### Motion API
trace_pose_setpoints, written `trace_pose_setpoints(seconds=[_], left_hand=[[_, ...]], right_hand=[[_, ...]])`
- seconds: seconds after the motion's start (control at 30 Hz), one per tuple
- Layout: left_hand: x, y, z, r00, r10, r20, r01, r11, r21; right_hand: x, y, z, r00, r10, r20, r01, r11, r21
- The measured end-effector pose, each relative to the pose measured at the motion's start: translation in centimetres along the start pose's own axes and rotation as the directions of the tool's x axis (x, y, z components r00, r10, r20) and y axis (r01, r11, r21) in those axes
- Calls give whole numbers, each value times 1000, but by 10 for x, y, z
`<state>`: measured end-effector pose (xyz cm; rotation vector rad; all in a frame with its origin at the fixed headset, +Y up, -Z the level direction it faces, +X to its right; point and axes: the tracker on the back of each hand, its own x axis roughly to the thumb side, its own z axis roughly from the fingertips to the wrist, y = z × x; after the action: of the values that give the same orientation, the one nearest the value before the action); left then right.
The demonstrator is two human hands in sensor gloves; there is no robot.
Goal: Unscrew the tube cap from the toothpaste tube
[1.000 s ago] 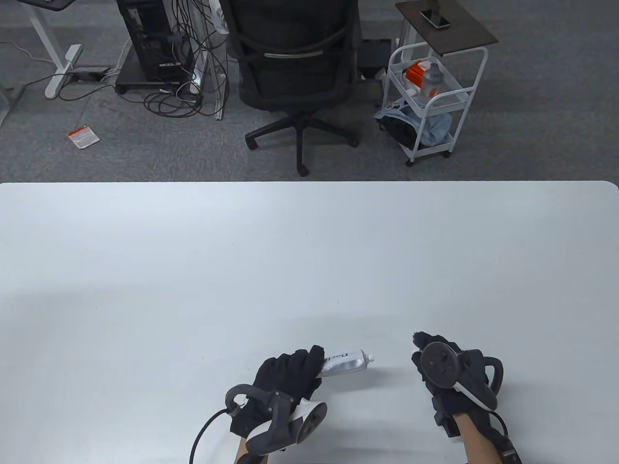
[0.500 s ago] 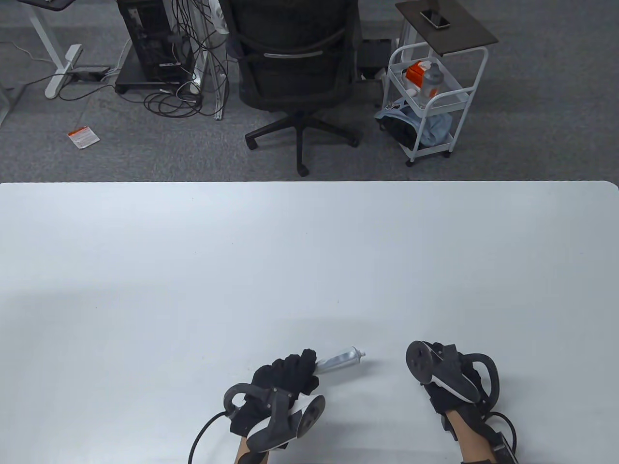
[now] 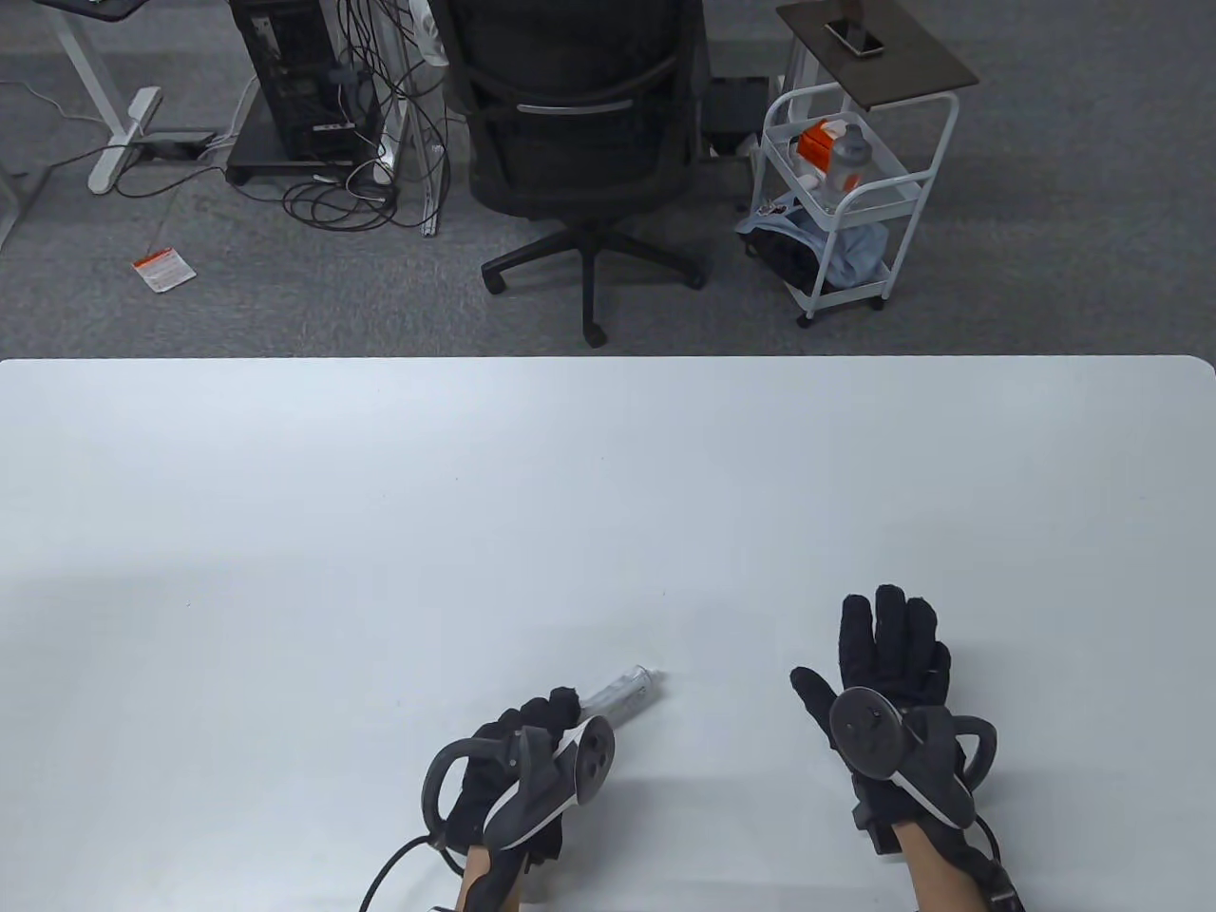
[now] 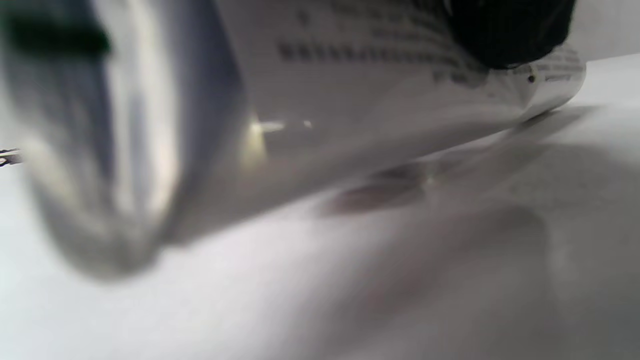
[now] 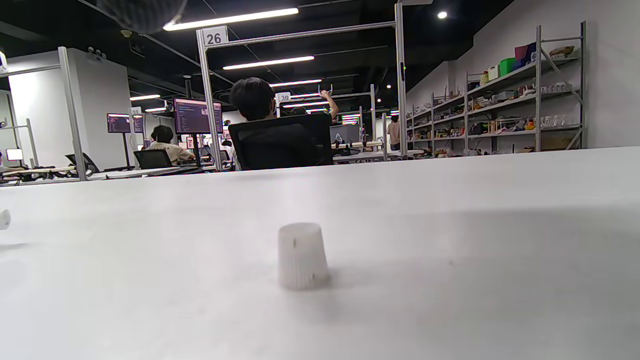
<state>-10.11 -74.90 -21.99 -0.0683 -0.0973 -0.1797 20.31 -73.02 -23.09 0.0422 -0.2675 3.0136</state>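
My left hand [image 3: 556, 711] grips the lower end of the silver toothpaste tube [image 3: 622, 692], which points up and to the right with its bare nozzle low over the table. In the left wrist view the tube [image 4: 350, 100] fills the frame, blurred, with a gloved fingertip [image 4: 505, 35] on it. My right hand [image 3: 888, 646] lies open, fingers stretched forward, to the right of the tube and holding nothing. The white ribbed cap [image 5: 301, 256] stands alone on the table in the right wrist view. In the table view the cap is hidden under my right hand.
The white table [image 3: 380, 494] stretches far ahead of both hands. Beyond its far edge stand a black office chair [image 3: 579, 123] and a white trolley [image 3: 845, 199].
My right hand has opened and stretched its fingers forward; the white cap it held now stands on the table. My left hand has drawn back to the left with the tube.
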Motion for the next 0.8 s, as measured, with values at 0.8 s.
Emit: trace_pose_setpoints(seconds=[0.8], left_hand=[[-4,5,5,997,80,4,-80,991,106]], right_hand=[[1,-1,1,1000,-9,14,9,1000,10]])
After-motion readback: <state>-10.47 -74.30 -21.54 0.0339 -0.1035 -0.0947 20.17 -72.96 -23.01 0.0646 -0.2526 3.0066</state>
